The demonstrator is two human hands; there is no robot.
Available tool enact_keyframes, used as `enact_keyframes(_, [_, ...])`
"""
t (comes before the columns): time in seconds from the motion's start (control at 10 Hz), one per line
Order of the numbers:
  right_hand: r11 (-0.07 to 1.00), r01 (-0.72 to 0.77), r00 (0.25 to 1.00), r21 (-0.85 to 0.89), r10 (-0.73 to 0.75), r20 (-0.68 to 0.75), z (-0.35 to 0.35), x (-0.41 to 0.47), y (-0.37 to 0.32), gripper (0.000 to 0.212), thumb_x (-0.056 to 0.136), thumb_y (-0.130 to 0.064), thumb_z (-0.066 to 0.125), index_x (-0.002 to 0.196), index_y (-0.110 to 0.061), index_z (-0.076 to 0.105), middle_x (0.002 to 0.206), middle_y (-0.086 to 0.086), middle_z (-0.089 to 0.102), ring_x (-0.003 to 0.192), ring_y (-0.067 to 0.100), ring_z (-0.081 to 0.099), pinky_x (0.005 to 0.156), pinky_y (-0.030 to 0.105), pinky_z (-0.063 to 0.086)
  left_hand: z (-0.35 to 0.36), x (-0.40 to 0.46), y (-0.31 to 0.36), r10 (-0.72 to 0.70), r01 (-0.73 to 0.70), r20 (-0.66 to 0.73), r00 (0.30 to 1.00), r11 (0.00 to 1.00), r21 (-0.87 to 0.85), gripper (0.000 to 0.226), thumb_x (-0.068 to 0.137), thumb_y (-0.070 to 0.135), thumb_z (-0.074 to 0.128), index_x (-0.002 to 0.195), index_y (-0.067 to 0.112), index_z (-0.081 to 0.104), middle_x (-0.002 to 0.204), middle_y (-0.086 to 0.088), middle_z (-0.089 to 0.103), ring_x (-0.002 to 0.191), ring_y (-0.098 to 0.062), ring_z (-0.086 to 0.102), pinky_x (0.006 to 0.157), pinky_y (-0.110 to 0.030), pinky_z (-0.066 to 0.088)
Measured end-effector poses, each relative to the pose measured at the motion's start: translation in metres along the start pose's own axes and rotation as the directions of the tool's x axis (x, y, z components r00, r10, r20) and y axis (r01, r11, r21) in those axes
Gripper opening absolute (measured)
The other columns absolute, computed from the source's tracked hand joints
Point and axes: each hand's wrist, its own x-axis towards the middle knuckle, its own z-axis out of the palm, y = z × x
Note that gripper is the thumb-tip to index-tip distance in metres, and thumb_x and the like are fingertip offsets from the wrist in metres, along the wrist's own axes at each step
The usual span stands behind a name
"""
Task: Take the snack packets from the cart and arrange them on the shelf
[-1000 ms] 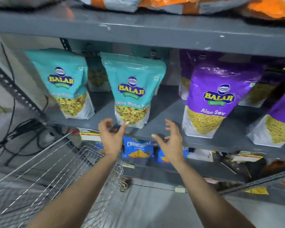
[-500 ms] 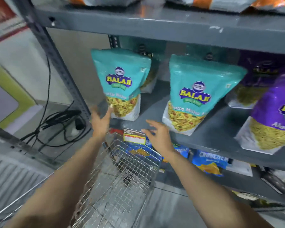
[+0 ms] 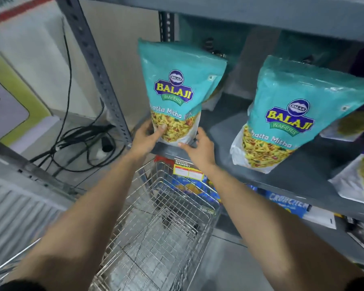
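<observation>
Both hands moved up from mid-air onto the leftmost teal foil Balaji Khatta Mitha pouch (image 3: 174,95). My left hand (image 3: 147,136) is clamped on its lower left corner, thumb across the clear window, to hold it upright. My right hand (image 3: 200,147), fingers spread, touches its base to square it on the grey metal shelf (image 3: 225,133). Wire steel cart (image 3: 156,232) below looks empty. Second teal pouch (image 3: 292,114) leans well apart to the right.

Head camera looks down, close over shelf (image 3: 229,131) and cart (image 3: 166,227).
</observation>
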Motion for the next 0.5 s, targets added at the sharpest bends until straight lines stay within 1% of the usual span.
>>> enact_keyframes(0.2, [1.0,-0.017,1.0,0.013,0.017,0.016,0.002,0.0,-0.002,0.059,0.068,-0.032,0.086,0.117,-0.018,0.055,0.121,0.006,0.069,0.111,0.022,0.065,0.094,0.043,0.056,-0.004,0.0,-0.001,-0.011,0.011,0.026,1.0,1.0,0.022,0.05,0.085,0.042,0.069,0.127,0.016,0.058,0.111,0.019,0.068,0.094,0.017,0.063,0.069,0.0,0.047])
enact_keyframes(0.3, [0.999,-0.05,0.998,-0.014,0.051,0.034,0.0,-0.003,-0.007,0.069,0.067,-0.035,0.086,0.124,-0.017,0.051,0.126,0.008,0.066,0.117,0.025,0.062,0.097,0.044,0.054,-0.003,-0.006,0.001,0.005,-0.005,0.013,1.0,1.0,0.011,0.054,0.084,0.044,0.069,0.13,0.017,0.056,0.113,0.019,0.067,0.096,0.017,0.063,0.069,0.0,0.048])
enact_keyframes(0.4, [0.996,-0.087,0.995,-0.009,0.087,0.045,-0.007,-0.007,-0.013,0.096,0.066,-0.038,0.086,0.144,-0.019,0.034,0.134,0.012,0.061,0.125,0.027,0.057,0.102,0.038,0.049,-0.003,-0.008,0.005,-0.007,0.007,0.042,0.999,1.0,-0.002,0.046,0.088,0.043,0.065,0.129,0.026,0.056,0.111,0.027,0.064,0.096,0.021,0.061,0.069,0.002,0.046])
enact_keyframes(0.5, [0.994,-0.077,0.997,0.078,0.077,0.006,-0.018,-0.036,-0.028,0.108,0.069,-0.036,0.085,0.153,-0.022,0.02,0.141,0.014,0.055,0.131,0.024,0.052,0.101,0.028,0.04,0.006,-0.033,0.009,0.028,-0.037,-0.134,0.991,0.997,-0.064,0.042,0.091,0.048,0.058,0.128,0.028,0.057,0.118,0.021,0.064,0.103,0.014,0.06,0.083,-0.006,0.046])
